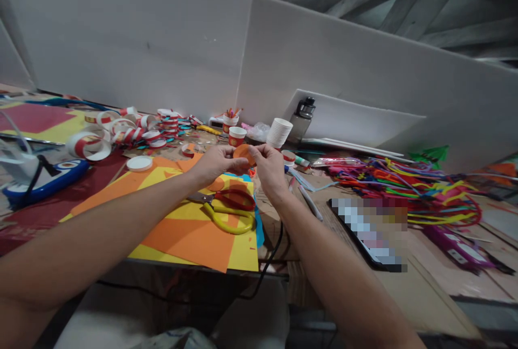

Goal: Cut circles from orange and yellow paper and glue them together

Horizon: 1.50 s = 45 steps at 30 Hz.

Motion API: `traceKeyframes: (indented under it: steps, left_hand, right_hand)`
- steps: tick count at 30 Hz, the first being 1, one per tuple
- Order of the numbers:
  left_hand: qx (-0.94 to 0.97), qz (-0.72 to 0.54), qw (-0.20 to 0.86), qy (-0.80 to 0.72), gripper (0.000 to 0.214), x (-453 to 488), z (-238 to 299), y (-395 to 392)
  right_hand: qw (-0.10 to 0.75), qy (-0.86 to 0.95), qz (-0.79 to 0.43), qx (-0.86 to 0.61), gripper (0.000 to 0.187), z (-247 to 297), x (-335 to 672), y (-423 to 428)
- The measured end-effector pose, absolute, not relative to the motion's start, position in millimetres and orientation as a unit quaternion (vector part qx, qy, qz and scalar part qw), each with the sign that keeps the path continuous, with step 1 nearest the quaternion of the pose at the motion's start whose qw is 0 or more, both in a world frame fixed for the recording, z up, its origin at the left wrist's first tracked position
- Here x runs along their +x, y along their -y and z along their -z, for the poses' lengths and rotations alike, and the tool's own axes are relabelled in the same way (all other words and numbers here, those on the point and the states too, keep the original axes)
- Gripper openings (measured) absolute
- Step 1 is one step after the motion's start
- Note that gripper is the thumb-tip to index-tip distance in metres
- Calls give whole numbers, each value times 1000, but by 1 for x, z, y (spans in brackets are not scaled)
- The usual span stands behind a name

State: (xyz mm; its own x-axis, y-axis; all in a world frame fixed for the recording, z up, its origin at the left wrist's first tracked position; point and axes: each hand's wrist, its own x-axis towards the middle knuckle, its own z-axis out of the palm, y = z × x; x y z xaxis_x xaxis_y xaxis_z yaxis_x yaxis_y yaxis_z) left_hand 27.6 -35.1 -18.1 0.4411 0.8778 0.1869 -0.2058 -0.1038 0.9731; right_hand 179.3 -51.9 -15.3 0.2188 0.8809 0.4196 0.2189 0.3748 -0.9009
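While left hand (218,163) and right hand (270,168) are pinching an orange paper disc (244,153) by opposite edges (likely keeping it flat), scissors (229,211) are lying close below.

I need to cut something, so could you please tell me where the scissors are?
In the head view, left of centre, the scissors lie on the orange and yellow paper sheets, just below the left hand and right hand holding an orange disc.

Scissors (210,204) on coloured paper (190,238) — stacked cups (279,133) behind.
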Motion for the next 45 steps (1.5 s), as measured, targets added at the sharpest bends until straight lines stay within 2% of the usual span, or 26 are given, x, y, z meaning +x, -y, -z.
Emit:
traceKeyframes:
  steps: [9, 15, 20, 23, 26, 30, 34, 38, 42, 45]
  left_hand:
    - [592, -435, 620, -276, 46, 27, 24, 26]
    - [624, -394, 614, -280, 47, 25, 21, 26]
    - [594, -417, 634, -266, 46, 30, 21, 35]
    - [599, -405, 636, -270, 47, 31, 21, 36]
    - [620, -394, 616, -285, 44, 27, 19, 34]
    - [659, -373, 586, -289, 39, 24, 17, 32]
    - [669, -393, 565, -281, 37, 26, 16, 35]
    - [660, -392, 577, -279, 38, 28, 16, 37]
    - [671, -382, 568, -286, 41, 25, 20, 31]
    - [685, -375, 547, -300, 42, 21, 23, 25]
  right_hand:
    - [614, 563, -277, -480, 34, 20, 179, 50]
    - [570, 602, -301, -472, 32, 14, 177, 55]
    - [620, 562, -251, -486, 31, 15, 173, 59]
    - [629, 556, -263, -476, 39, 19, 175, 55]
    - [598, 591, -276, -466, 47, 20, 179, 51]
    - [551, 626, -267, -484, 39, 18, 180, 51]
    - [594, 574, -264, -498, 33, 18, 176, 53]
    - [621, 545, -288, -484, 44, 20, 177, 50]
    - [592, 570, -313, -477, 56, 21, 182, 47]
    - [559, 599, -313, -481, 49, 19, 183, 50]
